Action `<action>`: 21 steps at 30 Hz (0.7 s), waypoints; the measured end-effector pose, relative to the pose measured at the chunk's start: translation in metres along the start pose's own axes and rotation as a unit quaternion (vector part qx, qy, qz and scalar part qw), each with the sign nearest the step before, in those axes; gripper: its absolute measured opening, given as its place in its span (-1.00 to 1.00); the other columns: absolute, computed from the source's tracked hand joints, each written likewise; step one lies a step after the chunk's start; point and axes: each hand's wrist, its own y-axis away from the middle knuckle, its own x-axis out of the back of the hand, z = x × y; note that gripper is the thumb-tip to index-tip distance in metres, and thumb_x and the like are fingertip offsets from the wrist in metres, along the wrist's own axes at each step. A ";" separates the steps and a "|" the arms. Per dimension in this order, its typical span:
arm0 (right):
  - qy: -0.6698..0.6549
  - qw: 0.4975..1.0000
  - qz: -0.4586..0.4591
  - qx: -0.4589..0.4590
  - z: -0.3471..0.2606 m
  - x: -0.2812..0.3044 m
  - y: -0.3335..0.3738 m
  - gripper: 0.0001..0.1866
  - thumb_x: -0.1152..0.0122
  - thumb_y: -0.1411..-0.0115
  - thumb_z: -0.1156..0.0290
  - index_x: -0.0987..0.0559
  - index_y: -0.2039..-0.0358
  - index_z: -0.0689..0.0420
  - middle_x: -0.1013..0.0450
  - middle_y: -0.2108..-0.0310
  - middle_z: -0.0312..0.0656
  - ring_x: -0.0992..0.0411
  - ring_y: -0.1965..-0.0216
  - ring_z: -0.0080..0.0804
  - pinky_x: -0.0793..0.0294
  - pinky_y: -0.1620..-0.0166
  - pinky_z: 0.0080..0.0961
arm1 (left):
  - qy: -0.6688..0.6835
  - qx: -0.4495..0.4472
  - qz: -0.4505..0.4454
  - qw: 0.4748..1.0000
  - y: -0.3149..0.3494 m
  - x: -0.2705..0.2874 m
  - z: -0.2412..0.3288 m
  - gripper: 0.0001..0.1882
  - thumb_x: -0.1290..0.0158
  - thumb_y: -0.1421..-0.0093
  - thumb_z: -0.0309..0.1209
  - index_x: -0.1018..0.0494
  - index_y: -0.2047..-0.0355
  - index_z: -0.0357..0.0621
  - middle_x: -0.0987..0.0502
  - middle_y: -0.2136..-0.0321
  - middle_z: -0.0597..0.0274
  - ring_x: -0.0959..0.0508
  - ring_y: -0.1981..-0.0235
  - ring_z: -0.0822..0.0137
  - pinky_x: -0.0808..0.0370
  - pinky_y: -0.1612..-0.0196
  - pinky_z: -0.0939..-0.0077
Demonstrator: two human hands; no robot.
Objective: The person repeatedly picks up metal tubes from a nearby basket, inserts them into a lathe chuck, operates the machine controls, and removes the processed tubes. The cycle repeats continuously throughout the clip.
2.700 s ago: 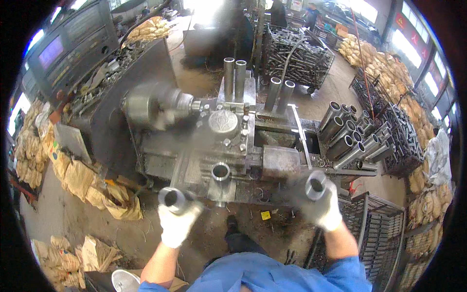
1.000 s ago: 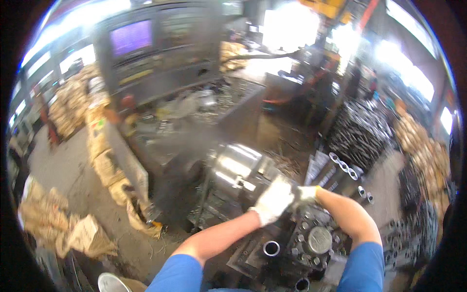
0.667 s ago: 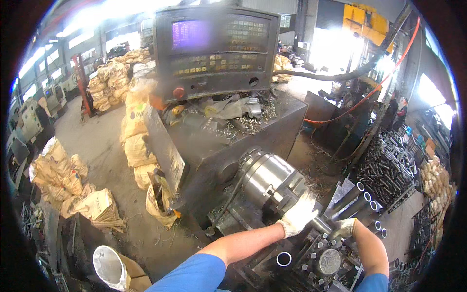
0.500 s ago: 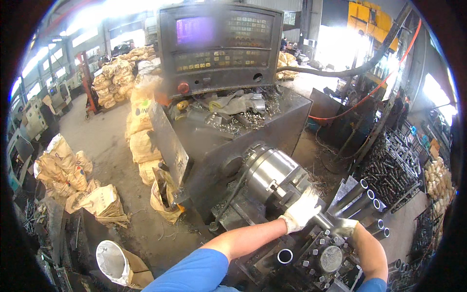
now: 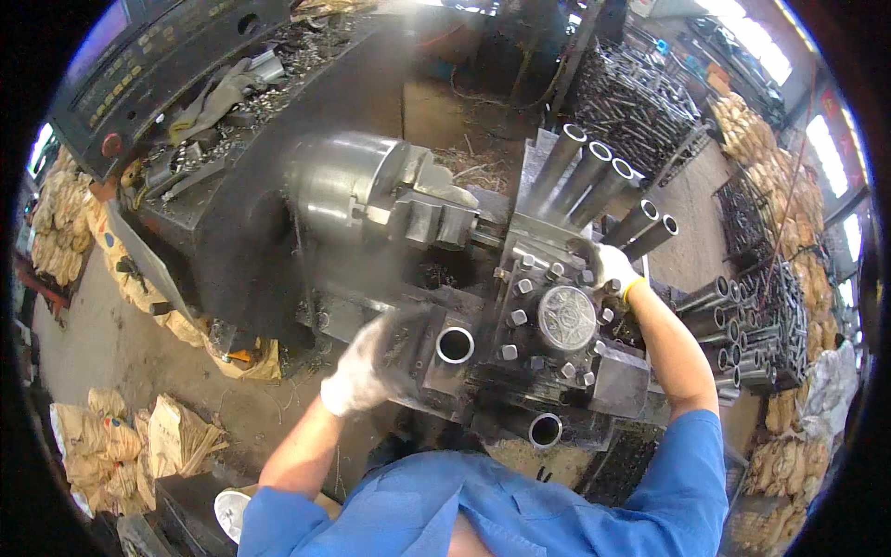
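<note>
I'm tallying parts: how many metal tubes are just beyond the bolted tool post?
5: three tubes in a row, and two tubes to their right, beyond the right hand. Others could be hidden.

Five steel tubes (image 5: 580,181), three together and a pair beside them, stand along the far edge of the lathe (image 5: 345,316); two more (image 5: 455,344) stand toward its near edge. Before me: one chuck (image 5: 343,181), one tool post (image 5: 568,318), one control panel (image 5: 153,70), two gloved hands, left (image 5: 360,371) and right (image 5: 614,269). At its right end, clustered tubes (image 5: 707,294) overlap beyond counting.
</note>
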 end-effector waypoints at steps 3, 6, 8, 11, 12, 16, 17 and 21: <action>-0.076 0.995 0.053 -0.041 -0.044 0.051 -0.017 -0.45 -0.48 -0.13 0.12 -0.64 -0.07 0.13 -0.66 0.12 0.08 -0.65 0.09 0.09 -0.60 -0.01 -0.10 | 0.008 0.035 -0.059 0.998 0.020 -0.054 -0.038 -0.12 -0.54 0.07 -0.27 -0.42 -0.25 -0.26 -0.59 -0.09 -0.11 -0.64 -0.06 -0.05 -0.57 -0.16 0.10; -0.121 0.986 0.115 -0.028 -0.123 0.110 -0.027 -0.55 -0.42 -0.19 0.12 -0.69 0.02 0.16 -0.67 0.22 0.07 -0.67 0.18 0.02 -0.61 0.07 -0.15 | -0.003 0.103 -0.035 0.994 0.015 -0.086 -0.066 -0.30 -0.50 -0.01 -0.11 -0.53 -0.08 -0.21 -0.67 0.10 -0.15 -0.67 0.06 -0.16 -0.60 -0.02 0.04; -0.115 0.986 0.118 0.020 -0.167 0.140 -0.019 -0.61 -0.43 -0.19 0.28 -0.67 0.00 0.15 -0.66 0.21 -0.02 -0.66 0.21 -0.23 -0.61 0.09 -0.29 | -0.013 0.124 -0.011 0.992 0.002 -0.076 -0.057 -0.40 -0.49 -0.03 -0.11 -0.57 0.02 -0.20 -0.68 0.20 -0.12 -0.68 0.14 -0.16 -0.61 0.03 0.03; -0.108 0.987 0.091 0.077 -0.226 0.174 0.004 -0.56 -0.51 -0.12 0.32 -0.66 -0.01 0.19 -0.68 0.23 -0.05 -0.68 0.24 -0.15 -0.64 0.14 -0.32 | 0.096 0.152 0.131 0.975 -0.018 -0.053 -0.026 -0.58 -0.41 -0.12 -0.18 -0.62 0.13 -0.18 -0.72 0.29 0.07 -0.72 0.27 0.08 -0.64 0.13 0.15; -0.125 0.979 0.093 0.131 -0.235 0.174 0.012 -0.48 -0.55 -0.09 0.28 -0.65 -0.04 0.23 -0.69 0.19 -0.01 -0.69 0.20 -0.12 -0.65 0.10 -0.31 | 0.235 0.125 0.196 0.944 -0.031 -0.051 -0.017 -0.62 -0.39 -0.14 -0.21 -0.63 0.14 -0.17 -0.72 0.29 0.13 -0.72 0.29 0.18 -0.64 0.16 0.22; -0.260 0.960 -0.045 0.089 -0.273 0.145 -0.005 -0.30 -0.62 0.00 0.22 -0.60 -0.14 0.26 -0.70 0.16 0.07 -0.69 0.15 -0.11 -0.65 0.00 -0.28 | 0.322 -0.045 0.270 0.906 -0.106 -0.031 0.056 -0.65 -0.28 -0.29 -0.37 -0.54 -0.03 -0.23 -0.65 0.10 0.09 -0.64 0.17 0.21 -0.61 0.06 0.31; -0.277 0.956 -0.011 0.099 -0.271 0.149 -0.007 -0.26 -0.62 0.01 0.20 -0.60 -0.16 0.26 -0.69 0.14 0.10 -0.69 0.15 -0.14 -0.65 0.00 -0.27 | 0.256 -0.031 0.234 0.937 -0.114 -0.024 0.053 -0.56 -0.28 -0.29 -0.36 -0.48 -0.12 -0.24 -0.62 0.04 0.07 -0.63 0.11 0.17 -0.59 0.00 0.26; -0.010 0.991 0.114 0.063 -0.190 0.155 -0.022 -0.50 -0.51 -0.02 0.10 -0.68 0.16 0.24 -0.66 0.34 0.10 -0.67 0.32 0.02 -0.67 0.16 -0.16 | 0.100 0.049 0.172 0.979 -0.082 -0.008 0.014 -0.41 -0.09 -0.43 -0.45 -0.24 -0.43 -0.10 -0.56 -0.13 0.10 -0.54 -0.06 0.32 -0.52 -0.12 0.42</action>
